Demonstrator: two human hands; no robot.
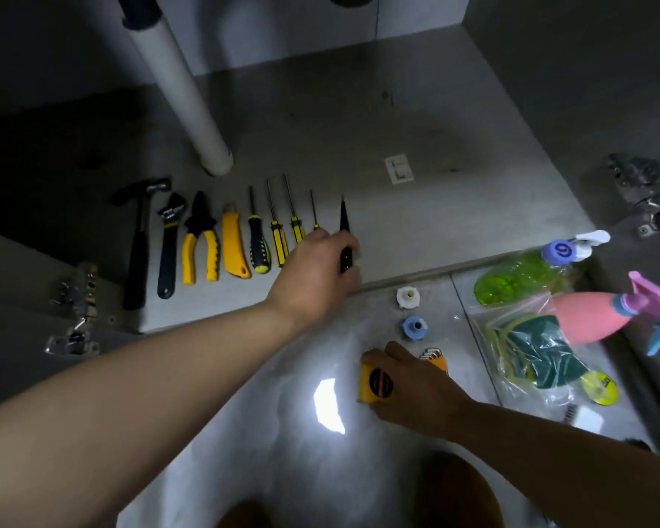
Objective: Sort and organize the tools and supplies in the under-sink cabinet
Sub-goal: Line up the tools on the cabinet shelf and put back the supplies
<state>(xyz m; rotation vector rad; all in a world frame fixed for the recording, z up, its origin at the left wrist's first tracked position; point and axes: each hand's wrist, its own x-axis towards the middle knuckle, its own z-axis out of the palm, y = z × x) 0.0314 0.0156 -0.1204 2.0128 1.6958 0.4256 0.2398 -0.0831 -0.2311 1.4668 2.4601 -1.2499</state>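
A row of tools lies on the cabinet floor (435,222): a hammer (138,245), a wrench (168,245), yellow pliers (201,245), a yellow utility knife (233,245) and several screwdrivers (279,238). My left hand (313,272) reaches to the row's right end and grips a black pointed tool (344,219) by its handle. In front of the cabinet, on the tiled floor, my right hand (416,390) is closed on a yellow tape measure (376,383). An orange set of hex keys (435,358) lies just behind that hand.
A white drain pipe (183,93) comes down at the back left. A white (407,297) and a blue (415,327) plastic fitting, a green bottle (519,280), a pink spray bottle (595,314) and a bag of sponges (530,352) lie on the floor at the right. Door hinges (77,299) flank the opening.
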